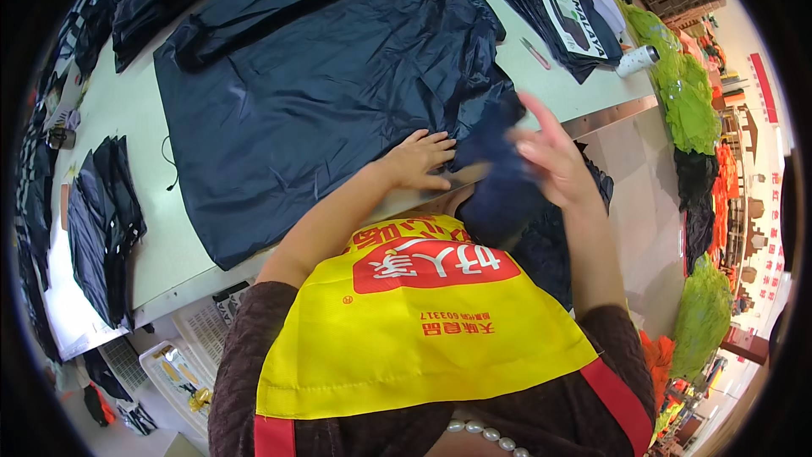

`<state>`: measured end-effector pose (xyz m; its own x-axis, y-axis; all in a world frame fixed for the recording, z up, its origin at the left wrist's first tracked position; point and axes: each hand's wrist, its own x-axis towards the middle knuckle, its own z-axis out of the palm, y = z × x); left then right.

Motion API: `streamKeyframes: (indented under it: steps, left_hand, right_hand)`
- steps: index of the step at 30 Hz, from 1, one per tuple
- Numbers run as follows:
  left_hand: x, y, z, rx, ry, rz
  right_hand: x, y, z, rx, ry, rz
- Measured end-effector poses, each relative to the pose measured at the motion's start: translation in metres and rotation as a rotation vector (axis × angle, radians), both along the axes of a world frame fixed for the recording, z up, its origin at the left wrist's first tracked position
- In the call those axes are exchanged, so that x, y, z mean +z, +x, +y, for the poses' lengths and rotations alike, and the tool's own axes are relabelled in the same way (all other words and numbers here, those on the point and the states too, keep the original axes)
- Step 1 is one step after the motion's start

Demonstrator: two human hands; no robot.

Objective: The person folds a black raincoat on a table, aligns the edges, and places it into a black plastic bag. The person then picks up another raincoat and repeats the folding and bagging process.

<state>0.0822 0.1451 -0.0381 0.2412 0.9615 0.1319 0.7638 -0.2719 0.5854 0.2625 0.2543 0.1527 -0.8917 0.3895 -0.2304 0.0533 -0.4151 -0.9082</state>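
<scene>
A large navy garment (330,93) of thin shiny cloth lies spread over the white table. Its right edge looks gathered, and a thin dark cord (172,161) hangs out at its left side. My left hand (419,161) rests on its near right part, fingers spread and palm down. Just right of it, my right hand (554,156) is raised beside a bunched dark cloth (499,178) that droops over the table's near edge. The index finger points up, but motion smears the hand and cloth. Whether the fingers grip the cloth I cannot make out.
Small scissors or snips (535,52), a stack of folded dark garments (562,25) with a printed card and a white thread spool (637,61) lie at the far right. More folded dark garments (106,224) sit at left. Bright green cloth (685,85) is piled beyond the table.
</scene>
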Motion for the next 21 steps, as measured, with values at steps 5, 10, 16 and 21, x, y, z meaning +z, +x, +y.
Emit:
streamKeyframes:
  steps: [5, 10, 16, 21]
  left_hand:
    - [0.010, 0.014, -0.017, 0.061, 0.080, 0.119]
    - [-0.011, -0.010, -0.102, 0.350, 0.058, 0.228]
    - [-0.023, -0.086, -0.309, 1.437, -0.189, 0.475]
    - [0.049, -0.082, -0.258, 1.209, 0.118, 0.062]
  right_hand:
    - [0.025, -0.081, -0.008, 0.211, 0.906, 0.454]
    - [-0.085, -0.078, 0.074, 0.145, 1.302, 0.009]
    - [-0.210, -0.041, 0.141, 0.047, 1.493, -0.230]
    - [-0.190, -0.064, 0.125, 0.154, 1.566, -0.298]
